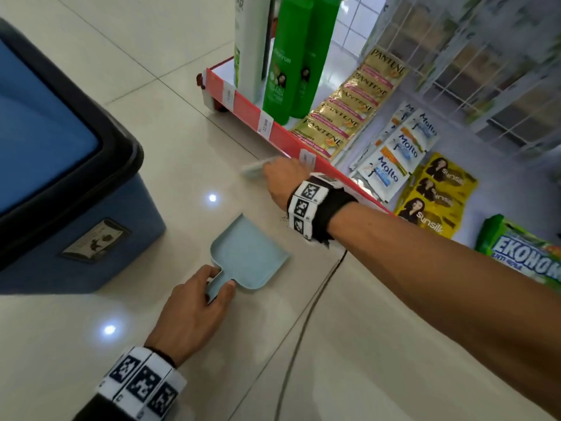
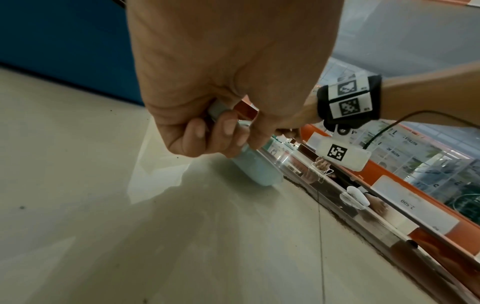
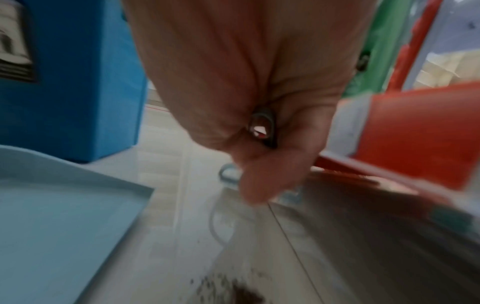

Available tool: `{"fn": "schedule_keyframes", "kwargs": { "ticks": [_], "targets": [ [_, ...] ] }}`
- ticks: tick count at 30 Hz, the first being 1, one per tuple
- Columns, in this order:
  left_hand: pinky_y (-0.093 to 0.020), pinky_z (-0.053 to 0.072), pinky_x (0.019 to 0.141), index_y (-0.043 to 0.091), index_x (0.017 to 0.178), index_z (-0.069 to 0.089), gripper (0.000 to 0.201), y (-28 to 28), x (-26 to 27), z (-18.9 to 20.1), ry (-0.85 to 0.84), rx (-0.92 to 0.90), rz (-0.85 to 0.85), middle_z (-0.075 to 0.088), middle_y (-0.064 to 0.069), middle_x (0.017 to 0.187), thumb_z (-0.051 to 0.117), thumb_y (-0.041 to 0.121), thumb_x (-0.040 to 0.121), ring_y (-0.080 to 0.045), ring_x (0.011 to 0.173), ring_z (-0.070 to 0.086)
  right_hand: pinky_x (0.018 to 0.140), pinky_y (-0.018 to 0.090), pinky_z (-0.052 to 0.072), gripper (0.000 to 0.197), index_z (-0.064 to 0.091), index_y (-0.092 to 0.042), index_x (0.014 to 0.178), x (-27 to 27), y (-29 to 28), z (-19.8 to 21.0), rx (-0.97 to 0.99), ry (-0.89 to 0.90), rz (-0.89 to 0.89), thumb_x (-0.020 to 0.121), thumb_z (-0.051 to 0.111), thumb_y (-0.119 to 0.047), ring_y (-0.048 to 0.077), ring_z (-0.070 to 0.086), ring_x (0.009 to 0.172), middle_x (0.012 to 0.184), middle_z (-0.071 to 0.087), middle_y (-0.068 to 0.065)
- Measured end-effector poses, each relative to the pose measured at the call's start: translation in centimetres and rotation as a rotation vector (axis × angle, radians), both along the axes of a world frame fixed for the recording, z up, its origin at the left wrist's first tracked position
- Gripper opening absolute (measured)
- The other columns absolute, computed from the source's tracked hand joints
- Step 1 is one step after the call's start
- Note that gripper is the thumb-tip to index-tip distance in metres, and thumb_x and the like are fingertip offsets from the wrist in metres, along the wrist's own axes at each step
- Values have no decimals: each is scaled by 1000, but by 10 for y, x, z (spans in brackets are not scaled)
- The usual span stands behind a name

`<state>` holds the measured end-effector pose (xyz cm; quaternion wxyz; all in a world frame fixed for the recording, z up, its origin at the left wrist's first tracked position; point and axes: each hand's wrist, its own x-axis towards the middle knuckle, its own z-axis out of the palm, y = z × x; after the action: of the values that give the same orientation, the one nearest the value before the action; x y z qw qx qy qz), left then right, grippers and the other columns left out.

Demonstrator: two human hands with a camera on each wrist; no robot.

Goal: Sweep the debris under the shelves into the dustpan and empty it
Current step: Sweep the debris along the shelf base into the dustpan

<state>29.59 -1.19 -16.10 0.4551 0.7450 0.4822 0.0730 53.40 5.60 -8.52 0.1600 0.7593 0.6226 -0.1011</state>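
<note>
A light blue dustpan (image 1: pixel 250 253) lies flat on the tiled floor, its mouth toward the shelf. My left hand (image 1: pixel 220 284) grips its short handle (image 2: pixel 255 166) from behind. My right hand (image 1: pixel 280 179) holds a small pale brush (image 1: pixel 258 168), blurred, low against the red front edge of the bottom shelf (image 1: pixel 243 109). The brush handle's looped end (image 3: pixel 262 121) pokes out of my fist (image 3: pixel 259 164). Dark crumbs of debris (image 1: pixel 283 218) lie on the floor between the dustpan's mouth and the shelf, and also show as debris (image 3: pixel 233 290) beside the dustpan (image 3: pixel 64 226).
A blue bin (image 1: pixel 69 208) with a black rim stands close on the left. The shelf carries green bottles (image 1: pixel 285 65) and sachet strips (image 1: pixel 349 107). A black cable (image 1: pixel 303 317) trails from my right wrist across the floor. Dirt lines the shelf base (image 2: pixel 345 222).
</note>
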Motion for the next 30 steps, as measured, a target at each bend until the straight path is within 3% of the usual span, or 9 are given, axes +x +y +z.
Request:
{"fn": "schedule_keyframes", "kwargs": {
  "ticks": [3, 7, 8, 11, 12, 15, 19, 26, 30],
  "targets": [
    [-17, 41, 45, 32, 95, 56, 15, -5, -1, -2, 12, -5, 8, 66, 0, 63, 54, 47, 93, -8, 57, 60, 73, 29, 43, 26, 61, -5, 118, 24, -26, -7, -98, 52, 21, 100, 44, -11, 27, 64, 105, 120, 64, 12],
    [-19, 43, 48, 33, 94, 54, 9, -11, -9, 0, 15, -12, 4, 66, -1, 66, 56, 43, 95, -8, 58, 60, 96, 36, 50, 31, 56, -14, 128, 55, -103, -5, -198, 49, 52, 99, 45, -16, 26, 63, 110, 123, 65, 11],
    [-19, 43, 48, 32, 97, 54, 10, -12, -10, 1, 27, -2, -7, 66, 0, 67, 56, 42, 95, -7, 56, 60, 97, 36, 51, 32, 56, -16, 128, 60, -115, -1, -204, 46, 52, 98, 44, -15, 24, 63, 107, 120, 65, 8],
    [-17, 43, 50, 32, 100, 54, 11, -14, -11, 6, 36, 18, -23, 64, 1, 65, 56, 42, 96, -5, 54, 59, 74, 31, 49, 35, 57, -20, 127, 60, -118, 13, -105, 75, 24, 95, 44, -11, 14, 53, 76, 88, 56, -2],
    [-17, 42, 50, 31, 101, 55, 12, -15, -10, 7, 32, 30, -27, 64, 1, 64, 56, 41, 96, -4, 53, 58, 74, 31, 46, 38, 57, -21, 128, 55, -112, 17, -40, 93, 37, 93, 45, -10, 17, 54, 76, 89, 57, -1],
    [-17, 38, 46, 27, 102, 58, 15, -17, -6, 9, 31, 55, -43, 62, 1, 61, 56, 40, 95, -4, 50, 56, 81, 35, 47, 49, 57, -27, 132, 29, -84, 21, 118, 169, 94, 91, 43, -4, 25, 61, 91, 114, 65, 9],
    [-15, 36, 45, 25, 102, 57, 17, -29, -3, 11, 50, 53, -71, 61, 3, 61, 56, 41, 96, -6, 48, 54, 83, 38, 51, 39, 57, -17, 132, 9, -54, 7, 48, 26, 129, 98, 42, -9, 31, 63, 106, 122, 64, 11],
    [-16, 35, 48, 24, 108, 57, 21, -30, -12, 10, 53, 41, -89, 63, 3, 65, 55, 41, 97, -5, 55, 57, 102, 37, 47, 41, 52, -21, 139, 54, -139, 3, -213, 37, 85, 99, 48, -18, 28, 58, 122, 137, 57, 11],
    [-14, 35, 47, 24, 109, 56, 21, -29, -8, 8, 55, 38, -110, 63, 4, 63, 55, 41, 96, -4, 52, 56, 88, 33, 54, 47, 57, -29, 135, 73, -170, 12, -150, 63, -13, 92, 48, -12, 24, 64, 105, 122, 66, 7]
  ]
}}
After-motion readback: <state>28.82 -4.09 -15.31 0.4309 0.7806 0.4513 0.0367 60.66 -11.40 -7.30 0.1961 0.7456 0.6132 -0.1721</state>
